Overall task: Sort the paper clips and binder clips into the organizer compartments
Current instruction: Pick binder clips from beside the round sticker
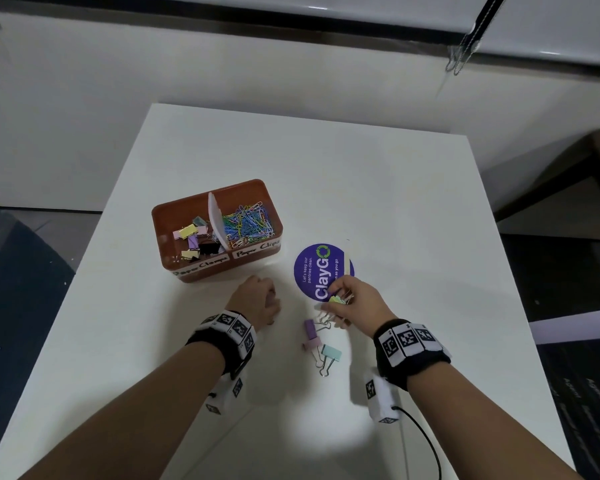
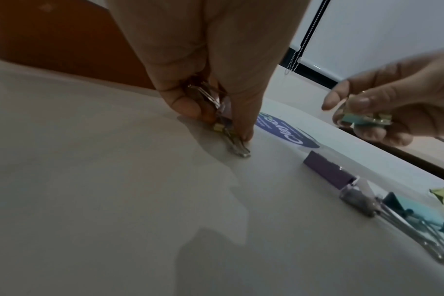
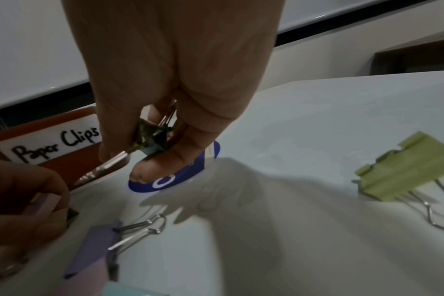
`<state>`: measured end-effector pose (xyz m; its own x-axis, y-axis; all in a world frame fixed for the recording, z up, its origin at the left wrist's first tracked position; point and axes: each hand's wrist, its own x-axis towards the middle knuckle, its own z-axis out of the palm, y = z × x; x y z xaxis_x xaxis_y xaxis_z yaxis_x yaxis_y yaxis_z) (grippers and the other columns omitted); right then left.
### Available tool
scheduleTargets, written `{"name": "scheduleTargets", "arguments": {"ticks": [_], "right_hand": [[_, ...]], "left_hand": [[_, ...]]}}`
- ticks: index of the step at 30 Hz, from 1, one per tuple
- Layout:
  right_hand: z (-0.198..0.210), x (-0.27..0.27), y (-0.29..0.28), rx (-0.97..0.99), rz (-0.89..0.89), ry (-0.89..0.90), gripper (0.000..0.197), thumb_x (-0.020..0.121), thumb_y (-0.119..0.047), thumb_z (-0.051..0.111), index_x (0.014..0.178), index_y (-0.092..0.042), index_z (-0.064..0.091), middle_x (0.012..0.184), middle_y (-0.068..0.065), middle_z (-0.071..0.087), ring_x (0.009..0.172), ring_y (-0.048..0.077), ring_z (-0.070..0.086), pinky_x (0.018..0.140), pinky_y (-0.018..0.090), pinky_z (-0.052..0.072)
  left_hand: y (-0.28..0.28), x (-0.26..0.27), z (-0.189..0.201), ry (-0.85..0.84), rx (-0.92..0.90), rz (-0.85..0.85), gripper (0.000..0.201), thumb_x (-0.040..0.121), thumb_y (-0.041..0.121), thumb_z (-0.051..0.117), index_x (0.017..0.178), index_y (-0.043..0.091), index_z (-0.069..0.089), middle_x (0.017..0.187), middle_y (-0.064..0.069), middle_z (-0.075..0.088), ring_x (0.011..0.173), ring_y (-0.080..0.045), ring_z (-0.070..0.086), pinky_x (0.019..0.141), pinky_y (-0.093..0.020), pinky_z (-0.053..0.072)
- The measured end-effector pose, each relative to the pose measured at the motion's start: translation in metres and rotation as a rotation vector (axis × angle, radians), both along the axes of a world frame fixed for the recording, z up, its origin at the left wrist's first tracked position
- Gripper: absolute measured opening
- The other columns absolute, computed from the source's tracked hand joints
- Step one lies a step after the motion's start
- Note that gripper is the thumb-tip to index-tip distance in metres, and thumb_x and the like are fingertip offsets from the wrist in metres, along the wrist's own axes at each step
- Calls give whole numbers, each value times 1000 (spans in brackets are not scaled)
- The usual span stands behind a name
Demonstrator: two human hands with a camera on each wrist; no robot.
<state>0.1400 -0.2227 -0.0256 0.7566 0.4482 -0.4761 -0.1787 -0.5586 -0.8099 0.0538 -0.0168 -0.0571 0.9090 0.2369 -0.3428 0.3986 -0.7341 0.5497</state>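
Observation:
The orange organizer (image 1: 187,273) stands at the table's left middle; binder clips (image 1: 193,237) fill its left compartment and coloured paper clips (image 1: 248,221) its right. Just in front of it, my left hand (image 1: 272,303) pinches a small bunch of binder clips (image 2: 224,120) down against the tabletop. Over the purple sticker, my right hand (image 1: 336,299) is raised and grips a green-and-teal binder clip (image 3: 150,140). Loose on the table between my hands lie a purple clip (image 1: 309,328), a pink clip (image 1: 311,342) and a teal clip (image 1: 331,353). A green clip (image 3: 406,170) lies under my right hand.
A round purple "ClayGO" sticker (image 1: 312,268) is stuck flat on the white table (image 1: 395,202), right of the organizer. The organizer carries handwritten labels, one reading "Paper Clips" (image 3: 53,146). A dark cable (image 1: 426,441) trails from my right wrist. A blind's bead chain (image 1: 465,46) hangs beyond the table.

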Motion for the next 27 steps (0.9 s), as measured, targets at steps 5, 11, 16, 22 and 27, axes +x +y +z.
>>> {"name": "scheduleTargets", "arguments": {"ticks": [5,11,16,22,27], "right_hand": [[16,-6,14,-14,55,-61,47,65,-13,84,99,-17,53,80,5,57,57,23,56,50,32,54],[42,-7,67,-3,141,-217,24,72,-27,79,81,-27,56,72,3,56,58,31,59,51,42,53],[68,-10,142,62,251,-331,13,80,-24,72,80,-22,60,83,0,64,59,18,63,42,26,50],[79,-10,224,75,200,-405,19,84,-32,66,94,-17,59,91,2,65,79,24,66,73,42,56],[88,-10,229,0,174,-448,31,98,-35,39,117,-15,53,98,11,67,88,27,64,80,35,50]], "left_hand": [[11,-13,5,144,69,43,25,82,27,63,96,8,56,102,-10,55,96,-29,55,81,-32,42],[39,-43,29,85,42,92,22,84,33,62,90,13,55,92,-6,55,89,-26,55,75,-30,40],[87,-52,86,-174,37,154,18,81,24,67,78,13,53,75,0,48,76,-22,48,63,-27,30],[138,-19,123,-227,108,365,25,79,28,67,93,12,55,91,-8,55,78,-21,49,67,-28,35],[140,5,108,-148,20,431,44,81,35,66,115,10,51,118,-14,47,98,-28,54,86,-31,43]]}}
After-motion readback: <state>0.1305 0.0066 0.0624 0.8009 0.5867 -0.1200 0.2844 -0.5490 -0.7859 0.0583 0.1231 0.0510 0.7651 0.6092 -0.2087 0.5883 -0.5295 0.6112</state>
